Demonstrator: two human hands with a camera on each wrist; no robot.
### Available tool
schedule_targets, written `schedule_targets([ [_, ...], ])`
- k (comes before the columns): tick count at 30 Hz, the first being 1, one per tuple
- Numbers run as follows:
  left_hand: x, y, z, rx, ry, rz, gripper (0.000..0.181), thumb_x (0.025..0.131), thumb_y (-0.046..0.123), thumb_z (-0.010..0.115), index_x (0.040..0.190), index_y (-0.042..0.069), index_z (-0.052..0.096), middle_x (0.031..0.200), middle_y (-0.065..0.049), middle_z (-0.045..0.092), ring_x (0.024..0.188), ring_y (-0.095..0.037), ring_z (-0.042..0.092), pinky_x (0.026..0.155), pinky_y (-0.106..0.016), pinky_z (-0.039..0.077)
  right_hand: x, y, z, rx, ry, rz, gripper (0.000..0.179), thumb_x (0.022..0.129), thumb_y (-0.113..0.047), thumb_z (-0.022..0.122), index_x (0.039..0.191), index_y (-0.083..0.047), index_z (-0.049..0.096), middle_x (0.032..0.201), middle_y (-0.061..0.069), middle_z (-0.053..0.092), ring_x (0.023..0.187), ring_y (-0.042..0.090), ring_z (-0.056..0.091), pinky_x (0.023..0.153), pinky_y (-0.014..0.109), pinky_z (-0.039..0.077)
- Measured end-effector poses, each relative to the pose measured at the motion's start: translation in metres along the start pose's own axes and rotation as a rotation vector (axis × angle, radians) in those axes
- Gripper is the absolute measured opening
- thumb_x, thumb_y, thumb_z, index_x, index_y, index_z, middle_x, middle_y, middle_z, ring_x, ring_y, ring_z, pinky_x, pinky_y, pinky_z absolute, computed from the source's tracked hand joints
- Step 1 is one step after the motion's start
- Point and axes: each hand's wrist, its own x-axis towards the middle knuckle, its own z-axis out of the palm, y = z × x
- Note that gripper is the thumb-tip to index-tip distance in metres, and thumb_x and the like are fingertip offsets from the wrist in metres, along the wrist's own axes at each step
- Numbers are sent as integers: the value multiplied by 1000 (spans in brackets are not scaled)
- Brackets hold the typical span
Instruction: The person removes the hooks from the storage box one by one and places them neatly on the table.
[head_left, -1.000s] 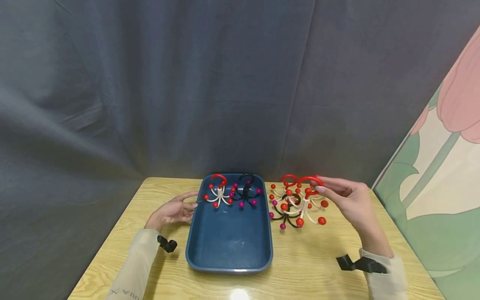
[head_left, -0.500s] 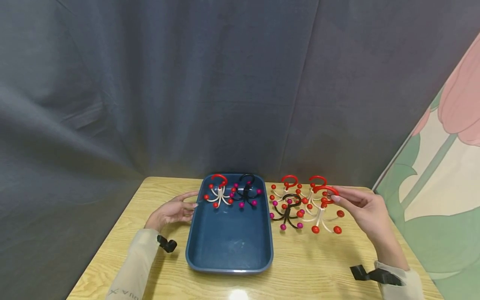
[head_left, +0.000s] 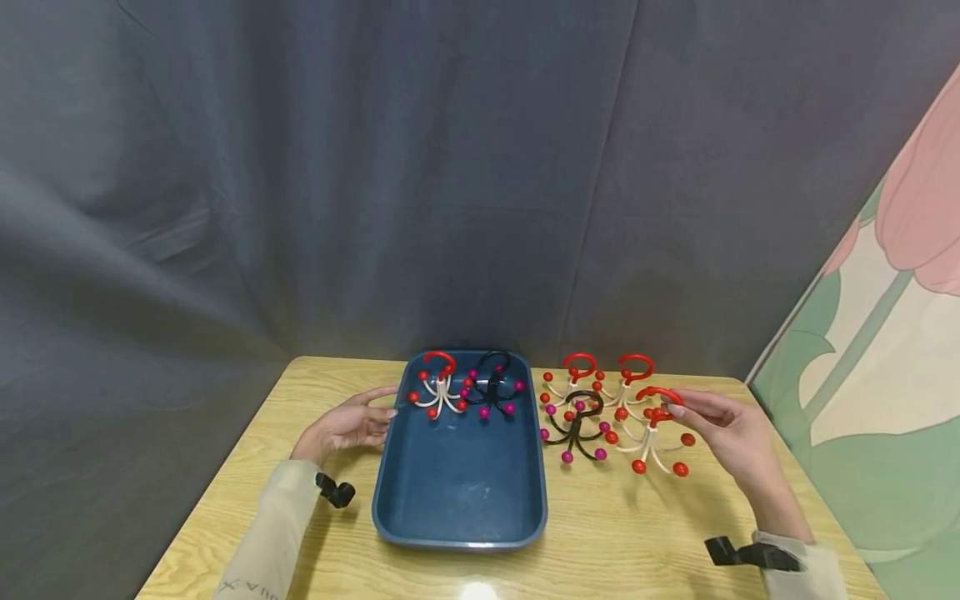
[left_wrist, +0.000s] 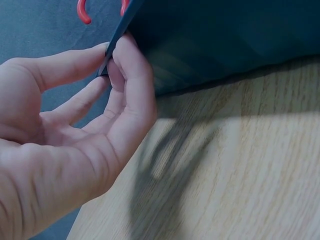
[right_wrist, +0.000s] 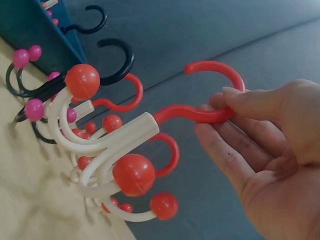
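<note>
My right hand (head_left: 738, 437) pinches the red top of a white multi-arm hanger hook (right_wrist: 132, 132) between thumb and fingers. Its curved white arms end in red balls and hang just over the table at the right. With thumb and fingers on either side, my left hand (left_wrist: 90, 110) holds the left rim of a dark blue tray (head_left: 459, 467). At the tray's far end stand a white-and-red hanger hook (head_left: 441, 387) and a black hanger hook (head_left: 492, 390) with magenta balls. Right of the tray, another black hanger hook (head_left: 575, 429) stands nearest the held one.
Behind that black one are two more white-and-red hanger hooks, one at left (head_left: 580, 363) and one at right (head_left: 635, 365), close together. A grey curtain (head_left: 450, 183) hangs along the back edge of the wooden table (head_left: 600, 533). A flower-patterned panel (head_left: 885, 375) borders the right side.
My right hand has carried the white-and-red hanger hook rightward and down, away from the tray and the black hook. My left hand stays on the tray rim.
</note>
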Motion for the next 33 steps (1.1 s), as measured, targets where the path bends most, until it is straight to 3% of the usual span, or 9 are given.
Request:
schedule_targets([
  [7, 0, 1, 0, 10, 6, 2, 70, 108, 4, 53, 168, 14, 20, 95, 1, 73, 77, -9, 68, 72, -27, 59, 8, 13, 6, 50, -32, 9, 43, 100, -27, 74, 133, 0, 69, 106, -23, 79, 96, -10, 72, 78, 14, 57],
  [20, -1, 1, 0, 12, 15, 1, 70, 107, 6, 56, 168, 14, 23, 100, -2, 74, 80, -10, 69, 72, -27, 60, 22, 35, 18, 112, -32, 25, 45, 100, -26, 74, 134, 4, 68, 103, -25, 78, 94, -7, 74, 80, 13, 57],
  [27, -3, 0, 1, 10, 10, 3, 69, 107, 6, 55, 168, 14, 23, 98, 0, 74, 79, -10, 68, 73, -27, 59, 27, 49, 22, 151, -71, 47, 48, 100, -25, 73, 137, 5, 65, 109, -17, 80, 98, -5, 75, 82, 17, 59],
  [33, -3, 0, 0, -2, 10, 5, 69, 107, 5, 56, 168, 14, 24, 101, -2, 74, 81, -11, 69, 73, -27, 60, 32, 58, 23, 146, -74, 66, 49, 101, -26, 72, 138, 6, 63, 107, -21, 79, 96, -5, 74, 82, 16, 58],
])
